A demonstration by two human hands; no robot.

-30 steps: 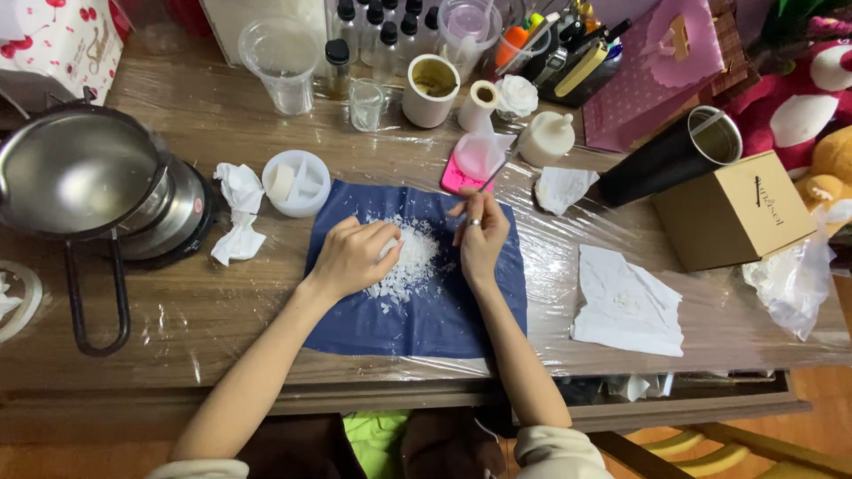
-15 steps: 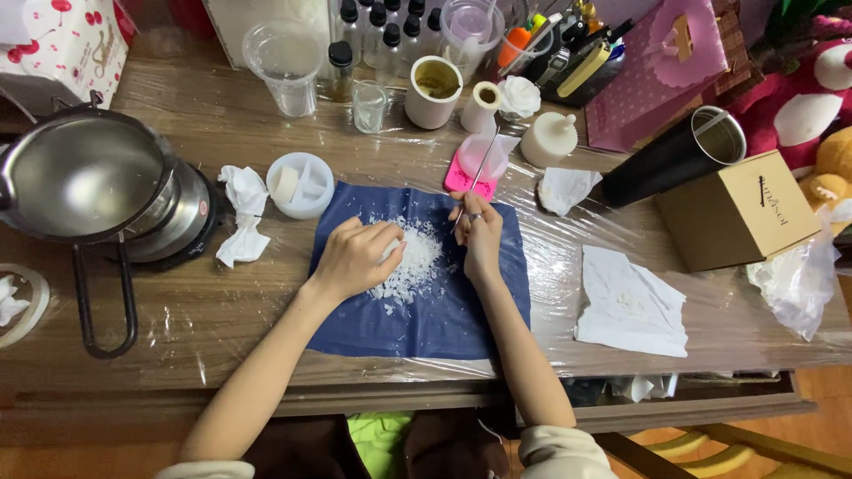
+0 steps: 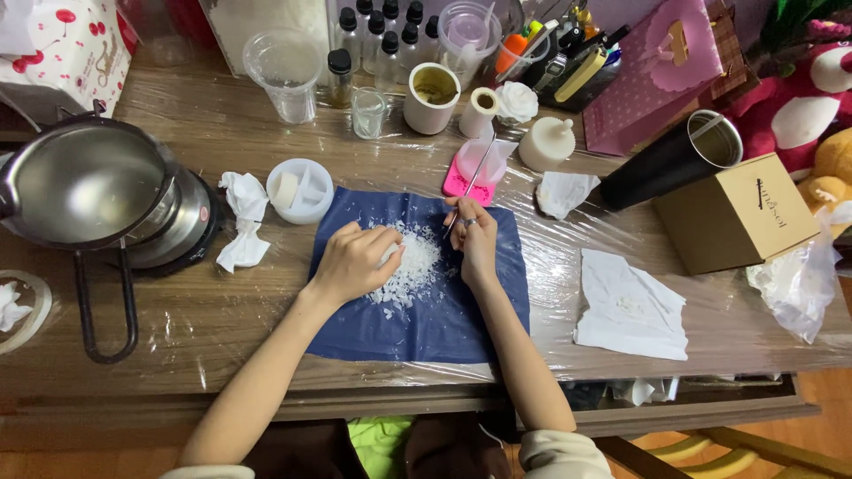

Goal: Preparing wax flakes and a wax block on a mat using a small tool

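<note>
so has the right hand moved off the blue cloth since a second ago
No. The right hand still sits at the blue cloth's upper edge beside the white flakes, holding the thin metal tool.

Whatever the left hand [image 3: 355, 263] covers among white flakes [image 3: 415, 266]

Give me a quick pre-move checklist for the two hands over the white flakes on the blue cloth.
1. Left hand resting on the white flakes: ok.
2. Right hand gripping the thin metal tool: ok; the tool's tip is hidden by the fingers.
3. Flakes contained on the blue cloth: ok, none seen past its edge.
4. Cloth lying flat on the table: ok.
5. Pink mould clear of the right hand: not ok, it sits right beyond the fingers.
6. Metal pot hot or cold: cannot tell.
</note>
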